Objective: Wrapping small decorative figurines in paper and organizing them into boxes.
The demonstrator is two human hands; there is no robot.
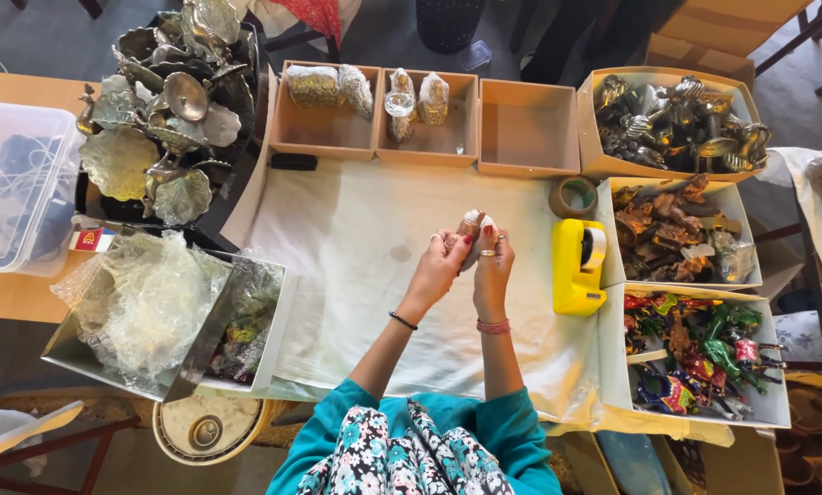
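Your left hand (443,264): fingers curled around the small wrapped figurine (471,231), gripping its left side.
Your right hand (493,268): closed on the same figurine from the right.
Figurine: held above the white cloth (356,247), mid-table.
Just right: yellow tape dispenser (578,266), tape roll (572,196) beyond it.
Far: three cardboard trays (429,115), two holding wrapped pieces.
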